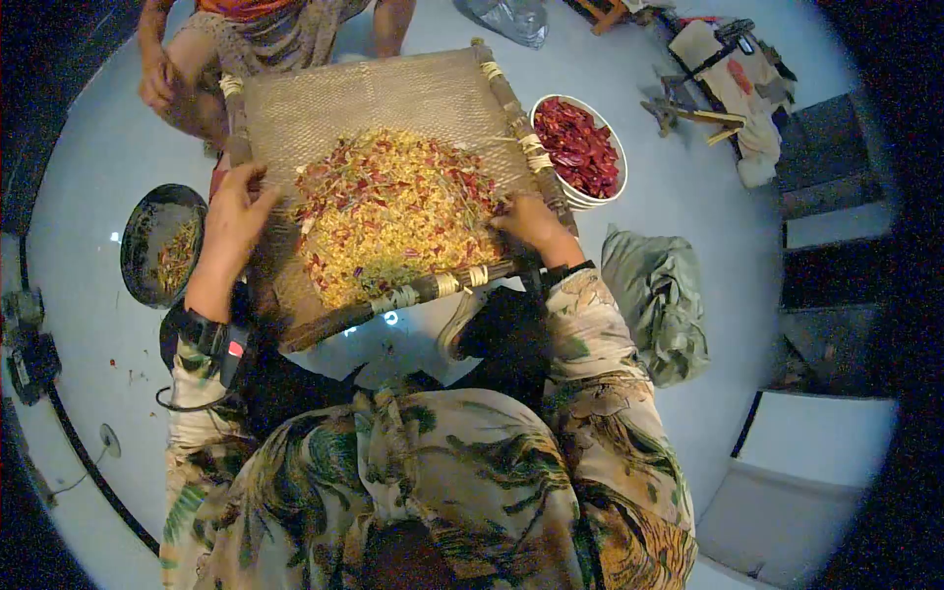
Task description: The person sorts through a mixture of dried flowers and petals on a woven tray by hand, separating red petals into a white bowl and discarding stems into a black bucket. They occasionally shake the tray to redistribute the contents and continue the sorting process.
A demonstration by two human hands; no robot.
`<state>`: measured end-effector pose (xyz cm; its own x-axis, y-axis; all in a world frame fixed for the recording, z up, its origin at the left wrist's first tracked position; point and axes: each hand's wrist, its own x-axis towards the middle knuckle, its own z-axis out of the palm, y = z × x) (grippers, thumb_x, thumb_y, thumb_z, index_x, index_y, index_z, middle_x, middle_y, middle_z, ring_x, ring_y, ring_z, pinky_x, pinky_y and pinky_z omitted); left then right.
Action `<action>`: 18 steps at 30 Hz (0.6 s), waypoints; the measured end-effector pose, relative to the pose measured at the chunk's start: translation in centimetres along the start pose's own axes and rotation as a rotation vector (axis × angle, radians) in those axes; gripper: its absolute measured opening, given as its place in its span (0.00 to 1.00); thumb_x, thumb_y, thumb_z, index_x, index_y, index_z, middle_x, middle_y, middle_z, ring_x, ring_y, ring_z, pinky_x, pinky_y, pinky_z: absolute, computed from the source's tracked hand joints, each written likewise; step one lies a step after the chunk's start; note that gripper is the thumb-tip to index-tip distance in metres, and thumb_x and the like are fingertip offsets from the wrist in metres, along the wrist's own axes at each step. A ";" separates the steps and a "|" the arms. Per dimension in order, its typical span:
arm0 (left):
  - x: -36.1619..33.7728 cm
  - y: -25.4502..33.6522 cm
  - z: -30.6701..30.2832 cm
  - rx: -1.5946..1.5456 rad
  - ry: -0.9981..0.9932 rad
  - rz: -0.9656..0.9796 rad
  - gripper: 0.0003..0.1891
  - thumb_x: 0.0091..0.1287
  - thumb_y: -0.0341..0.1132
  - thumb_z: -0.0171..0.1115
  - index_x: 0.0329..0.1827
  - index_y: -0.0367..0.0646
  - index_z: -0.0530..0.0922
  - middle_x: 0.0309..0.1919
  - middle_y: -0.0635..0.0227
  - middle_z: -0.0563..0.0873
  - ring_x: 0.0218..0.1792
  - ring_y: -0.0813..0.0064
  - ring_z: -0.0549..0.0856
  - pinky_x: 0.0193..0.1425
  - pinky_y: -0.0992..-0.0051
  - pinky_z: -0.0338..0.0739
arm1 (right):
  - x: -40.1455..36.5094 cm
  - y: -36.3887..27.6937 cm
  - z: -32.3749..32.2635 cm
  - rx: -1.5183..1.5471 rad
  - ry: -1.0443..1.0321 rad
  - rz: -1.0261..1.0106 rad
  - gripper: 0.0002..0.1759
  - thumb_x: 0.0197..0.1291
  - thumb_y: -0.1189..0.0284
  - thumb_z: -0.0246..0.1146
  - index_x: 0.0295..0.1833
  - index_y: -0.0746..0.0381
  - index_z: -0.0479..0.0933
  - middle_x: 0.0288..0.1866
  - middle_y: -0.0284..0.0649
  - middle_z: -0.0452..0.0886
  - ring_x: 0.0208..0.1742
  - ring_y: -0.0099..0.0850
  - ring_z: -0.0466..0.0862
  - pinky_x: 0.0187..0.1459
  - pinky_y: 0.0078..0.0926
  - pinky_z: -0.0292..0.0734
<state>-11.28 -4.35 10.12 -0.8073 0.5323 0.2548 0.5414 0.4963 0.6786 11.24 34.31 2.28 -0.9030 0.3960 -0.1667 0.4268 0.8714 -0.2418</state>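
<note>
A wood-framed mesh sieve (354, 88) lies in front of me, its frame tied with pale cord. On its mesh is a heap of yellow seeds (393, 211) mixed with red chili pieces and thin stems. My left hand (234, 224) is over the left side of the frame, thumb apart from the fingers, holding nothing that I can see. At the right edge of the heap, my right hand (536, 222) has its fingers drawn together among the chili bits. Whatever is between those fingertips is too small to make out.
A white bucket (618, 177) of dried red chilies stands right of the sieve. A dark round pan (133, 246) with scraps sits to the left. A grey-green sack (654, 295) lies by my right arm. Another person (285, 29) sits beyond the sieve.
</note>
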 end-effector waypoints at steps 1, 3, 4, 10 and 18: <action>0.8 -0.1 0.3 0.029 -0.036 0.012 0.21 0.56 0.39 0.61 0.49 0.36 0.74 0.42 0.52 0.80 0.44 0.59 0.79 0.49 0.69 0.72 | -0.8 -1.4 -1.1 0.030 -0.028 -0.007 0.31 0.40 0.62 0.71 0.50 0.67 0.72 0.47 0.54 0.77 0.49 0.47 0.77 0.49 0.37 0.71; 1.9 -1.0 1.7 0.084 -0.109 0.038 0.20 0.56 0.40 0.60 0.47 0.36 0.75 0.40 0.53 0.81 0.41 0.60 0.81 0.46 0.68 0.73 | -1.9 -4.0 -3.1 0.089 -0.081 -0.018 0.34 0.37 0.62 0.73 0.50 0.68 0.71 0.46 0.55 0.77 0.49 0.48 0.77 0.49 0.37 0.71; 1.2 1.0 1.7 0.079 -0.093 -0.020 0.18 0.56 0.42 0.60 0.43 0.37 0.77 0.36 0.53 0.82 0.39 0.59 0.81 0.44 0.66 0.74 | -1.8 -4.5 -2.8 0.022 -0.200 0.129 0.39 0.32 0.60 0.75 0.52 0.68 0.70 0.50 0.55 0.75 0.52 0.47 0.75 0.52 0.36 0.70; -0.4 0.2 5.0 0.452 -0.297 -0.070 0.14 0.56 0.38 0.59 0.41 0.37 0.75 0.34 0.51 0.82 0.38 0.52 0.81 0.40 0.61 0.74 | -0.6 -3.2 0.6 -0.128 0.086 0.002 0.43 0.31 0.59 0.76 0.55 0.66 0.68 0.56 0.54 0.71 0.57 0.49 0.71 0.57 0.37 0.65; 0.1 1.1 5.7 0.408 -0.255 0.043 0.12 0.56 0.37 0.59 0.34 0.38 0.73 0.31 0.49 0.81 0.35 0.50 0.81 0.38 0.57 0.74 | 3.8 1.7 5.0 0.097 0.069 -0.015 0.48 0.34 0.63 0.74 0.62 0.64 0.61 0.54 0.52 0.74 0.54 0.44 0.75 0.54 0.32 0.68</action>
<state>-9.39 0.12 7.00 -0.7266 0.6840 0.0651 0.6620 0.6716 0.3327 8.78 35.80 -3.56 -0.9092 0.4049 -0.0969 0.4128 0.8466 -0.3359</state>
